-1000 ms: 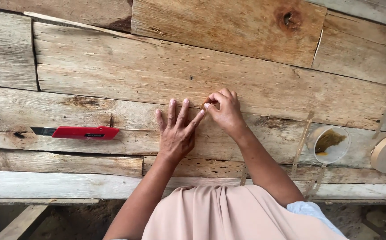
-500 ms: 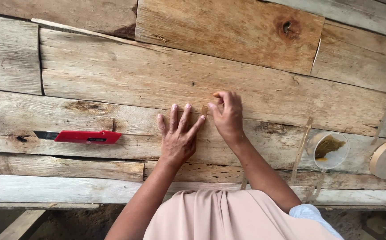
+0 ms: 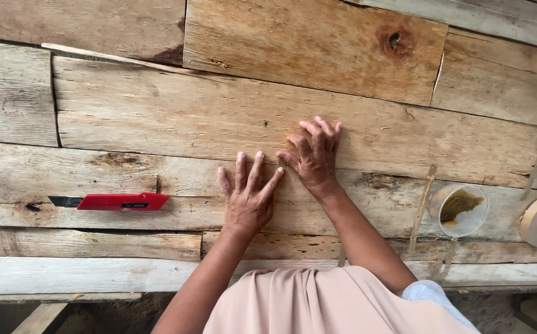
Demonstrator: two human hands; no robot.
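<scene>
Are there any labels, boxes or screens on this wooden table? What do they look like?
Label: small dark rectangle on the red utility knife, lying left of the left hand.
Clear plastic cup: right of the right hand, round, with brown stuff inside, no label showing.
No boxes, signs or screens.

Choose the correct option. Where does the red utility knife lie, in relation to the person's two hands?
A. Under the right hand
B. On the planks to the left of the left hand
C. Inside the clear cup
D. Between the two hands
B: the red utility knife lies on the wooden planks, apart from and to the left of the left hand, while the right hand presses the wood further right.
</scene>
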